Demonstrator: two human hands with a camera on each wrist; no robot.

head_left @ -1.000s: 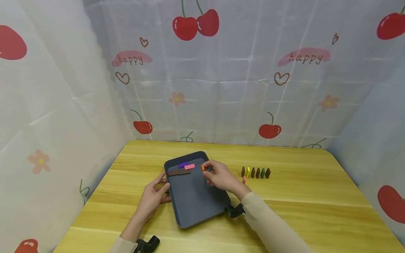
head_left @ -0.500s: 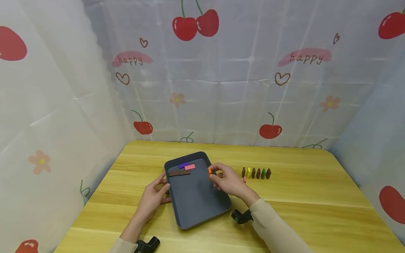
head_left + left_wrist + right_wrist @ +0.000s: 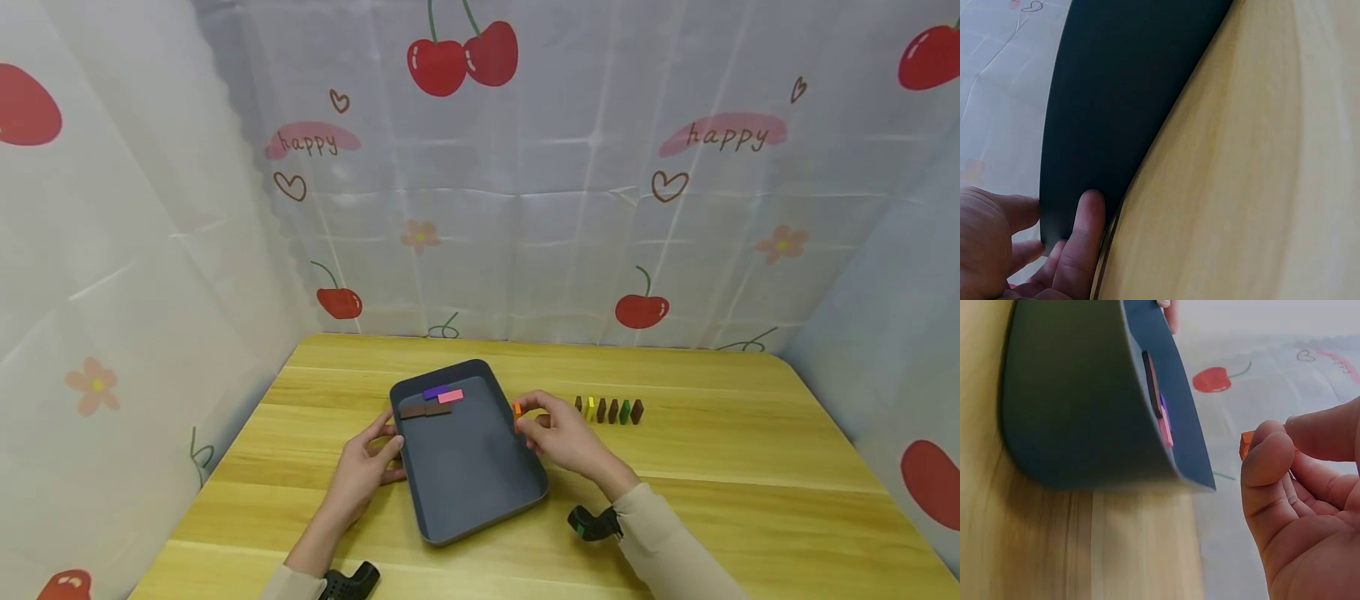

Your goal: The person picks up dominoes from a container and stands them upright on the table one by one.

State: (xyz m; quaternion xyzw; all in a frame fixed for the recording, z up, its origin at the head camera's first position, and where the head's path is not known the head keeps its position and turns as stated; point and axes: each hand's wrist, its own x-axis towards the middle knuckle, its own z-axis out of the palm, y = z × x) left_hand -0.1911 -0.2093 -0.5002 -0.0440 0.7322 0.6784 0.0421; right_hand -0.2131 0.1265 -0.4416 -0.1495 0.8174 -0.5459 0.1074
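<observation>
The right hand point(image 3: 564, 437) of the person pinches an orange block point(image 3: 517, 414) between the thumb and the bent first finger. This block is held near the right rim of the grey tray point(image 3: 480, 492), and in the right wrist view one can see a gap between the block and the tray, with the block higher than the rim. The left hand point(image 3: 358, 468) is at the other side of the tray; its fingers are rather straight and they touch the outer wall, one near the rim and another low, close to the table point(image 3: 720, 525). The tray lies on the table, turned a little. Inside it, toward the far end, there are four flat blocks: a purple block point(image 3: 435, 392) and a pink block point(image 3: 451, 396) just beside each other, and, nearer to the left wall, two brown blocks point(image 3: 438, 408) which lie end to end. To the right of the right hand, six blocks stand upright in a row with small gaps: from the left a brown one, a yellow block point(image 3: 590, 408), two more brown ones, a green block point(image 3: 625, 412) and a last brown one. Behind the table hangs a pale cloth point(image 3: 517, 250) with printed cherries, hearts and flowers.
</observation>
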